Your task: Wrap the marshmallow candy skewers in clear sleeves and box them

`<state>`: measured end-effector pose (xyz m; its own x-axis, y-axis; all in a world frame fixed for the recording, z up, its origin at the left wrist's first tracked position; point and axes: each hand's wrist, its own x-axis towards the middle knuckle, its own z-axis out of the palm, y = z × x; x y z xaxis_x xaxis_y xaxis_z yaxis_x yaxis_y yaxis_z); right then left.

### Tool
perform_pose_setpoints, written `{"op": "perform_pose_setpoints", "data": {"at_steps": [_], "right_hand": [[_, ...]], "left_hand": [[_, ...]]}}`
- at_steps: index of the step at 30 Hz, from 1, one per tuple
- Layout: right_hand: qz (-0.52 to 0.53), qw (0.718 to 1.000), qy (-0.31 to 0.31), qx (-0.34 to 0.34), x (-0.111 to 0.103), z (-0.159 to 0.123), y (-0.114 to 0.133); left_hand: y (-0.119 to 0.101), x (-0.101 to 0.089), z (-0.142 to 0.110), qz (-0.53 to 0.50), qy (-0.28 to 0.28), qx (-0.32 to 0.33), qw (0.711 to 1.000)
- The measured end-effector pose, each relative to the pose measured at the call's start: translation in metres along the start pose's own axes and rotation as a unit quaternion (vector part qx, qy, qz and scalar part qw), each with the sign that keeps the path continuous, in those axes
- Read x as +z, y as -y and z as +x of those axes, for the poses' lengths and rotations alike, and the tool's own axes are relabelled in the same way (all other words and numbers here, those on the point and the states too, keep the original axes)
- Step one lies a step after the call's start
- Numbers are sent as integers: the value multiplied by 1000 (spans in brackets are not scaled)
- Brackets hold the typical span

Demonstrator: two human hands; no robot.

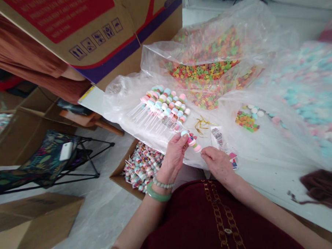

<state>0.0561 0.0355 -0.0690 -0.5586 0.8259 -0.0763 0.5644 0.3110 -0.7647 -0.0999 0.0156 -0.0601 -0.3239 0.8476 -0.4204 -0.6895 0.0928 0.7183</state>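
My left hand (178, 149) is closed around a marshmallow candy skewer (191, 141) with pink, blue and green pieces and a printed label. At its lower right end, the fingers of my right hand (218, 162) pinch the tip; whether they grip stick or wrapper I cannot tell. Just beyond my left hand lies a pile of similar candy skewers (165, 102), white sticks pointing toward the lower left. Gold twist ties (201, 124) lie past the held skewer. A printed wrapper (217, 135) lies beyond my right hand, and a small colourful label (233, 161) is beside it.
Clear bags hold ring candies (207, 69) and pastel marshmallows (308, 96). Loose ring candies (245, 121) lie right of the ties. A box of wrapped skewers (143, 166) stands below the table's left edge. A large carton (123, 34) stands behind; a folding chair (43, 163) is left.
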Motion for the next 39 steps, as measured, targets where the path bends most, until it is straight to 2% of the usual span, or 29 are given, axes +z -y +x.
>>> {"op": "perform_pose_setpoints", "data": {"at_steps": [2,4,6,11,16,18,21,23,26,28,31,33,34,36,39], "right_hand": [[138,986,36,82,-1,3,1],[283,942,81,162,-3,5,1],[392,890,110,205,-6,7,1],[525,801,153,245,-9,11,-3],[651,675,231,258,-2,16,-4],[671,651,247,254,0,17,-5],[659,663,250,251,0,17,-6],[631,693,232,261,-1,16,-6],[568,758,174,268,-1,14,-4],[518,807,134,249,-1,12,-3],[384,900,49,201,-1,11,-2],[297,937,-2,182,-2,10,-1],[281,942,-10,184,-3,9,0],[312,927,16,207,-6,9,2],[430,862,71,258,-10,10,2]], "left_hand": [[-1,-3,1,4,9,-18,1000],[-3,-7,3,-10,9,-44,999],[-5,-10,4,-21,7,-65,998],[-7,-9,1,6,29,-60,998],[-5,-7,1,-15,36,-86,996],[-9,-9,3,-31,25,-108,993],[-19,-13,7,-52,9,-112,992],[-25,-14,10,-72,3,-111,991],[-29,-13,14,-90,-22,-114,989],[-27,-11,16,-94,-52,-101,989],[-22,-7,18,-102,-74,-88,988],[-20,-7,18,-107,-69,-90,988],[-19,-7,18,-108,-64,-92,988],[-18,-8,18,-106,-53,-95,988],[-18,-10,16,-93,-29,-89,991]]}}
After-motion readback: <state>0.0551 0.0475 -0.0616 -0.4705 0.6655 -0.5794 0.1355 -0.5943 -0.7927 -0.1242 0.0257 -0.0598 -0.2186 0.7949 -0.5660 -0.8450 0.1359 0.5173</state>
